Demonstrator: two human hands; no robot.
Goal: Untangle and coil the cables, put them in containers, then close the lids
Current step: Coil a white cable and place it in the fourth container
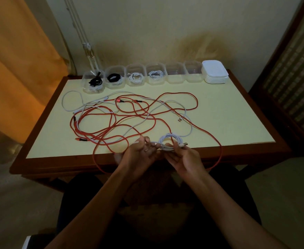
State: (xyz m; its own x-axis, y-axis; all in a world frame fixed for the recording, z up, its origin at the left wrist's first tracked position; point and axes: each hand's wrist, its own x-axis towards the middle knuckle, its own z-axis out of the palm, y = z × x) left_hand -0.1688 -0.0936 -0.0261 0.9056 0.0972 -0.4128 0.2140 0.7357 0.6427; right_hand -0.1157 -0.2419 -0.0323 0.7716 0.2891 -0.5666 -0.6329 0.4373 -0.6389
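Observation:
Over the table's front edge my right hand [183, 157] pinches a small coil of white cable [169, 141], its plug sticking out to the right. My left hand [140, 153] holds the loose strand of the same white cable that leads into the coil. Red cables [138, 112] and more white cable [72, 101] lie tangled across the pale yellow table top [228, 114]. Several clear containers stand in a row at the back: two with black coils [93, 80], two with white coils [154, 74], two empty [174, 73].
A stack of white lids [215, 71] sits at the right end of the container row. One red loop [217, 159] hangs off the front edge of the table. An orange curtain [18, 69] is at the left, a dark cabinet [291, 78] at the right.

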